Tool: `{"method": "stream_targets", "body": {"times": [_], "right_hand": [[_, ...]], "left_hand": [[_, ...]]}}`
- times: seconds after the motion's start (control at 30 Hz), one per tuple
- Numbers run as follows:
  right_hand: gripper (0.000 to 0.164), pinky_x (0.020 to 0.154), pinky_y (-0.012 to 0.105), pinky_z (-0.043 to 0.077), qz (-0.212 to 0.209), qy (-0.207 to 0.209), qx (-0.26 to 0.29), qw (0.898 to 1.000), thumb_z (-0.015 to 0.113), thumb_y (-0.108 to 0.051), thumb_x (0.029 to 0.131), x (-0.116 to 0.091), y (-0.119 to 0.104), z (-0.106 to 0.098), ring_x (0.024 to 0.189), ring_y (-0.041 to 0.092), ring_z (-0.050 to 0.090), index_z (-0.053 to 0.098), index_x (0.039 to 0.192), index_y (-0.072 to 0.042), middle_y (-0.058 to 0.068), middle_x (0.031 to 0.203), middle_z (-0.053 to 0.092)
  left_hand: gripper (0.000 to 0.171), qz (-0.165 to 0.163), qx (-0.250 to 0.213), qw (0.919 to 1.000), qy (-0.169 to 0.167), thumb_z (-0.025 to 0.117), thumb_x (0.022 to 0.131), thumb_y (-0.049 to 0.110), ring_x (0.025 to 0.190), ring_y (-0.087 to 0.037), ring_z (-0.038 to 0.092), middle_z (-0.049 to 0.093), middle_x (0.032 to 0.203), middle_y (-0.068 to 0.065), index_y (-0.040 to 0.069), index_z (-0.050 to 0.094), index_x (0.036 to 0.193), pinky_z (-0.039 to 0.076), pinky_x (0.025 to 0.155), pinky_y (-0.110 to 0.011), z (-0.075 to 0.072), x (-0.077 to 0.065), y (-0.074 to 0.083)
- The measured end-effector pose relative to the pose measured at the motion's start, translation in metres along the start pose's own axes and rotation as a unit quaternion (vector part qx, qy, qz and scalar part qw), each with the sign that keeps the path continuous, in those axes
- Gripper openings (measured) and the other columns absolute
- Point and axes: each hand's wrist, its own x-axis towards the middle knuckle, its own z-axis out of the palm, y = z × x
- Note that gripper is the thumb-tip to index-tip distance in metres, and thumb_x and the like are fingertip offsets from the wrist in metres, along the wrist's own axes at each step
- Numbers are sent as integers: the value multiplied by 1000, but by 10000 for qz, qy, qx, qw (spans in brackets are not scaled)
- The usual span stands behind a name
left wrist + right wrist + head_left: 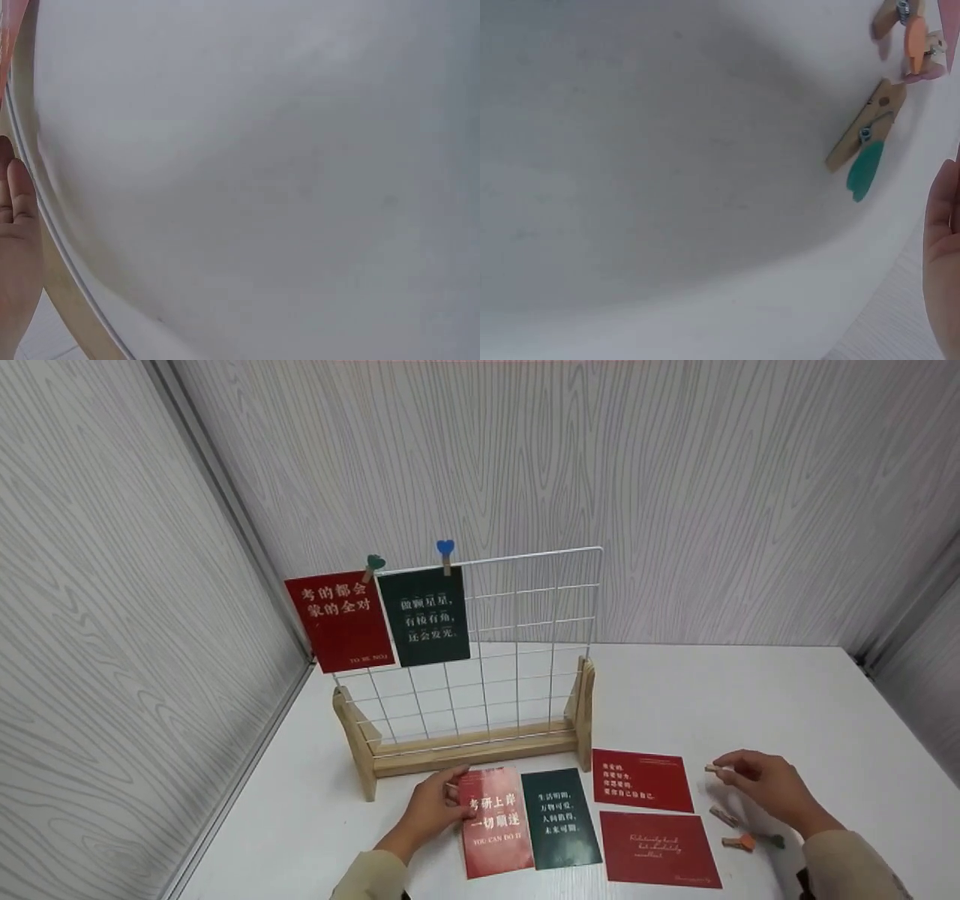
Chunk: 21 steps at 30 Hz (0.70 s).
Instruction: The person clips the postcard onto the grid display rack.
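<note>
My left hand (433,808) pinches the left edge of a glossy red card (496,855) with white lettering, in front of the rack. Only a strip of that card (9,34) and part of the hand (19,247) show in the left wrist view. Between thumb and fingertips, my right hand (771,786) pinches a small wooden clothespin (710,769) over the right side of the table. Below that hand lie other clothespins, one with an orange heart (739,842) and one with a green heart (866,169).
A white wire grid (517,652) stands in a wooden base (476,754). Clothespins fix a red card (341,630) and a dark green card (425,622) on it. A green card (561,821) and two red cards (641,787) lie between my hands.
</note>
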Motion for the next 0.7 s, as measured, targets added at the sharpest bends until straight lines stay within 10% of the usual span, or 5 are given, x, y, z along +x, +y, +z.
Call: {"method": "stream_targets", "body": {"times": [0.7], "right_hand": [[22,75,20,50,-763,239,772,9938,70,-17,88,34,-43,7,88,11,63,69,108,-8,7,102,68]], "left_hand": [[56,333,-171,9989,267,74,81,1,89,-20,60,57,104,-7,3,52,132,53,77,-28,-30,11,48]]}}
